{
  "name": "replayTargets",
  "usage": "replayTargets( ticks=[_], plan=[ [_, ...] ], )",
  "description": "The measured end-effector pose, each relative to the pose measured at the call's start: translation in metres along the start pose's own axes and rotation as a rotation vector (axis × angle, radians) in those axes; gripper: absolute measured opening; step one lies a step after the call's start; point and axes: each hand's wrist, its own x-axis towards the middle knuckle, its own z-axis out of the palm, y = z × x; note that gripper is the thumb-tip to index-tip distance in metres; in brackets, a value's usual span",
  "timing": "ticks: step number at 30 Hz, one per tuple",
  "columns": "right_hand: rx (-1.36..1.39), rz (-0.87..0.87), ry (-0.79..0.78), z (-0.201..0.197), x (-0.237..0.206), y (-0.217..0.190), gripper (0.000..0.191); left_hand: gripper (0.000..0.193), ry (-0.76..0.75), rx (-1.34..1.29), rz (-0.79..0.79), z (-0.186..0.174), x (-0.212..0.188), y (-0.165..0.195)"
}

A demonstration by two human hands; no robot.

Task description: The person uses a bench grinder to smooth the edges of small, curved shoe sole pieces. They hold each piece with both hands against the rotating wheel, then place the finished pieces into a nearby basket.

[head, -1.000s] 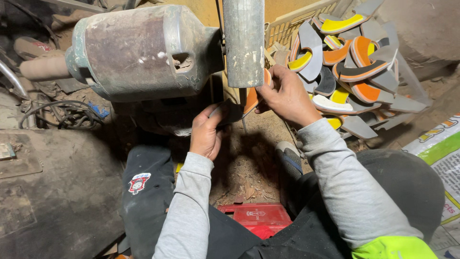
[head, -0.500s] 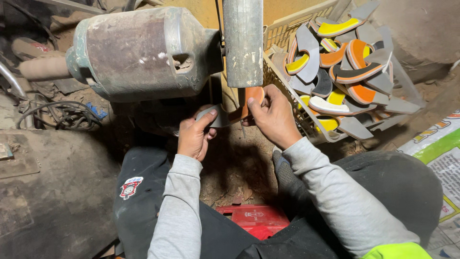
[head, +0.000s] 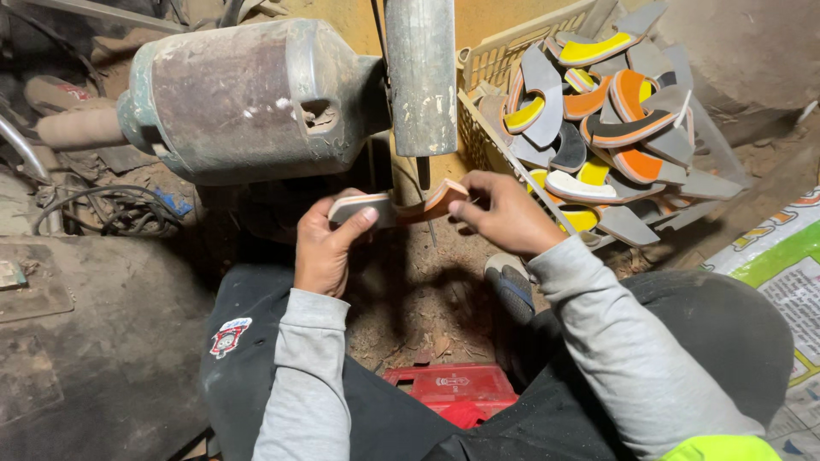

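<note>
While the left hand (head: pixel 329 243) grips the grey end of a curved sole piece (head: pixel 401 205), the right hand (head: pixel 504 213) pinches its orange end, under a grinder's metal column (head: pixel 420 77), beside a basket (head: pixel 483 119) of similar pieces.

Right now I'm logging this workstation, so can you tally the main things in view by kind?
Curved sole piece held in both hands: 1
Hands on it, left hand and right hand: 2
Motor housing: 1
Vertical metal guard: 1
Plastic basket of sole pieces: 1
Red box: 1
Total: 7; the pieces piled in the basket overlap too much to count.
</note>
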Motion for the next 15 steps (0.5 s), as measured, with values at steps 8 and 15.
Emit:
replayTargets(
  ticks=[8, 15],
  plan=[
    [-0.220, -0.036, 0.172, -0.025, 0.010, -0.033, 0.024, 0.021, -0.089, -0.113, 0.022, 0.018, 0.013, -0.034],
    [-0.458, -0.191, 0.323, -0.034, 0.029, -0.035, 0.032, 0.025, -0.093, -0.339, -0.165, 0.038, 0.019, -0.056]
  ],
)
